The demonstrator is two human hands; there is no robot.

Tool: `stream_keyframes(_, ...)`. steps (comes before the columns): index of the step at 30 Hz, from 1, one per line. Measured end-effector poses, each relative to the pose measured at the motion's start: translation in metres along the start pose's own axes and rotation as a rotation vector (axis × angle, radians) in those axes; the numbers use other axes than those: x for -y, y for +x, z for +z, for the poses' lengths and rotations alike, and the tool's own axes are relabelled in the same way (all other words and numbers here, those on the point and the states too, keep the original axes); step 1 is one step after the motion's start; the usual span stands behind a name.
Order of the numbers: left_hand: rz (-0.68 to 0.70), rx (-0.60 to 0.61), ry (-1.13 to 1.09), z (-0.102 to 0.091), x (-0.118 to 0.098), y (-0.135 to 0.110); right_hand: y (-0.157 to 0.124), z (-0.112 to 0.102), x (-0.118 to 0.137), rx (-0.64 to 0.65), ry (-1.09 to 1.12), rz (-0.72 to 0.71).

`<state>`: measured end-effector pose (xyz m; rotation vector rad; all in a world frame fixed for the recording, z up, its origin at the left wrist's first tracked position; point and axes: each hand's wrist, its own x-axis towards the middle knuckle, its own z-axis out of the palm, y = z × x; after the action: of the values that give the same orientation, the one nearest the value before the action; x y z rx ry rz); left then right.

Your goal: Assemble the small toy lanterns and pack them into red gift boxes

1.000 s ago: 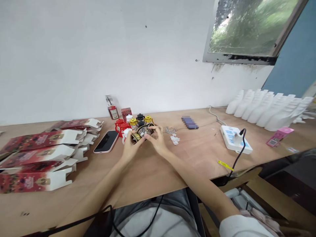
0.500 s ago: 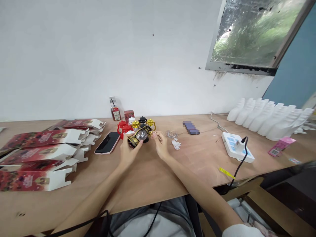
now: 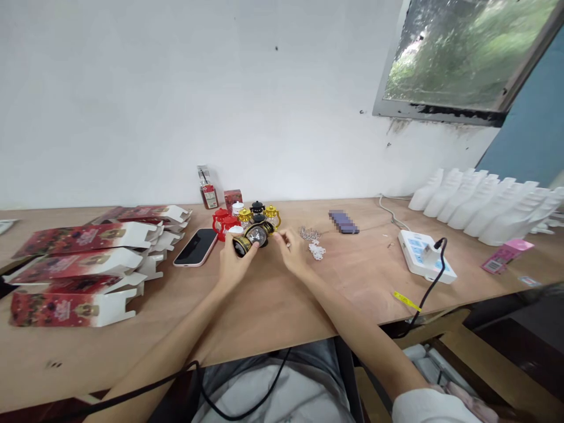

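Note:
A small black-and-gold lantern with a clear middle lies tilted in my left hand, its base toward the palm and its top pointing right. My right hand is closed in a pinch at the lantern's top end; what sits between those fingertips is too small to make out. Just behind the lantern stand several more little lanterns: a red one, a white one, a black one and a gold one. Right of my right hand lie a heap of thin silvery pieces and some white pieces.
Flattened red boxes pile up on the left, beside a phone. A bottle stands by the wall. To the right are a blurred purple item, a power strip, a pink box and several white bottles.
The view has shifted slightly. The lantern is still in my left hand, tipped a little differently, and my right fingers remain at its top.

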<state>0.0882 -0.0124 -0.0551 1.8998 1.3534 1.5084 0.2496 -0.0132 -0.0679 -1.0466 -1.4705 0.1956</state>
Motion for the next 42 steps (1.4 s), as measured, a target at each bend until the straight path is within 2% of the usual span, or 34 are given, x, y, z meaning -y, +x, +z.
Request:
stream_keyframes(2, 0.000, 0.004, 0.010, 0.002, 0.002, 0.000, -0.005, 0.001, 0.006, 0.088, -0.104, -0.132)
stream_keyframes(5, -0.010, -0.009, 0.002, 0.002, 0.002, 0.000, -0.007, 0.001, 0.008, 0.103, -0.163, -0.161)
stream_keyframes(8, -0.059, -0.022, -0.148, 0.001, 0.000, 0.003, -0.001, -0.005, 0.004, -0.049, -0.163, -0.046)
stream_keyframes(10, -0.142, 0.047, -0.367, 0.000, -0.002, 0.005, 0.005, -0.009, 0.000, -0.159, -0.125, 0.078)
stream_keyframes(11, -0.196, 0.103, -0.489, -0.001, -0.003, 0.005, 0.007, -0.011, -0.002, -0.175, -0.099, 0.137)
stream_keyframes(13, -0.311, 0.221, -0.682, -0.002, -0.006, 0.004, 0.009, -0.010, -0.006, -0.106, -0.048, 0.216)
stream_keyframes(15, -0.391, 0.301, -0.775, -0.002, -0.007, 0.003, 0.008, -0.005, -0.011, 0.015, -0.032, 0.238)
stream_keyframes(17, -0.432, 0.338, -0.787, -0.002, -0.009, 0.002, 0.003, 0.002, -0.015, 0.085, -0.078, 0.215)
stream_keyframes(20, -0.427, 0.341, -0.762, -0.002, -0.009, 0.001, -0.003, 0.009, -0.018, 0.112, -0.128, 0.175)
stream_keyframes(26, -0.294, 0.247, -0.652, 0.000, -0.005, 0.003, 0.000, 0.000, -0.014, -0.001, 0.059, 0.237)
stream_keyframes(30, -0.296, 0.216, -0.574, 0.004, -0.001, 0.003, 0.005, -0.005, -0.009, 0.057, 0.200, 0.236)
stream_keyframes(31, -0.299, 0.209, -0.588, 0.004, 0.000, 0.003, 0.007, -0.006, -0.010, 0.043, 0.226, 0.242)
stream_keyframes(33, -0.298, 0.207, -0.640, 0.004, 0.000, 0.003, 0.014, -0.012, -0.017, -0.064, 0.244, 0.268)
stream_keyframes(35, -0.298, 0.225, -0.678, 0.004, -0.001, 0.002, 0.021, -0.020, -0.032, -0.180, 0.225, 0.326)
stream_keyframes(37, -0.296, 0.243, -0.684, 0.003, -0.002, 0.000, 0.028, -0.032, -0.050, -0.240, 0.185, 0.422)
stream_keyframes(40, -0.290, 0.259, -0.679, 0.004, -0.004, -0.003, 0.034, -0.050, -0.072, -0.376, 0.012, 0.495)
stream_keyframes(42, -0.295, 0.269, -0.679, 0.004, -0.004, -0.003, 0.036, -0.061, -0.080, -0.427, -0.181, 0.454)
